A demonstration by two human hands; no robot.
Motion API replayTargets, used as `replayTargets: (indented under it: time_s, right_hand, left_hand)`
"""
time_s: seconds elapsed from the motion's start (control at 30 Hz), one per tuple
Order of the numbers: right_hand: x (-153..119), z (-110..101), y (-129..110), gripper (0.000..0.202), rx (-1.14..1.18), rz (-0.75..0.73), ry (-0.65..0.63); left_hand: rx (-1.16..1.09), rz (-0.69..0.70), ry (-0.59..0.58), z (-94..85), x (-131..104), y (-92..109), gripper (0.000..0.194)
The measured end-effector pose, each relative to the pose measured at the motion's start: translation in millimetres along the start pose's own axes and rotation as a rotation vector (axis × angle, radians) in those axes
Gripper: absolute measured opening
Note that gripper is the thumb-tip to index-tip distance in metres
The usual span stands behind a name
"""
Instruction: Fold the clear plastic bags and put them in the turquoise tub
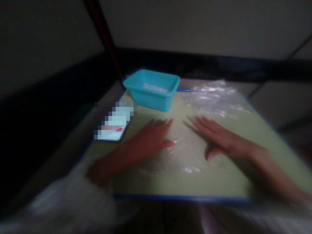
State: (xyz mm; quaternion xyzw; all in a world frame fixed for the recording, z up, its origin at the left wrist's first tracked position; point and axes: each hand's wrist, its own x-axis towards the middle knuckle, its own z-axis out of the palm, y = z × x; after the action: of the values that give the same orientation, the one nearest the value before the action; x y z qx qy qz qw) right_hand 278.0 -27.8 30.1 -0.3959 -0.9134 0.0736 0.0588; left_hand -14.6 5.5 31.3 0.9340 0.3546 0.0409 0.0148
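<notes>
A thin clear plastic bag (185,159) lies flattened on the pale yellow table (175,188) in front of me. My left hand (154,136) rests at its left side, palm down, with the fingers stretched out and the thumb apart. Over the right side of the plastic is my right hand (214,133), its fingers extended forward and its thumb spread; whether it touches the sheet I cannot tell. Neither hand grips anything.
Toward the back left of the table stands a turquoise plastic basket (151,100) with something whitish inside. A lit phone or tablet (117,123) lies by the left edge. More crumpled clear plastic (216,97) is heaped at the back right. Blue trim borders the tabletop.
</notes>
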Motion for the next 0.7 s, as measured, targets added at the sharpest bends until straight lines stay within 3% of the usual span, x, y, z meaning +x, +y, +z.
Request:
replayTargets:
  time_s: [0.2,0.43,0.7]
  right_hand:
    - [1,-8,-6,0.107,0.034,0.004,-0.037]
    - [5,-5,-17,0.114,0.053,-0.047,-0.033]
    - [12,6,-31,0.113,0.047,-0.187,0.011]
  left_hand:
    - [0.208,-0.204,0.024,-5.2,1,19,0.054]
    - [0.138,-0.179,0.015,-4.5,2,18,0.061]
    - [-0.026,-0.125,0.057,13.7,11,8,0.059]
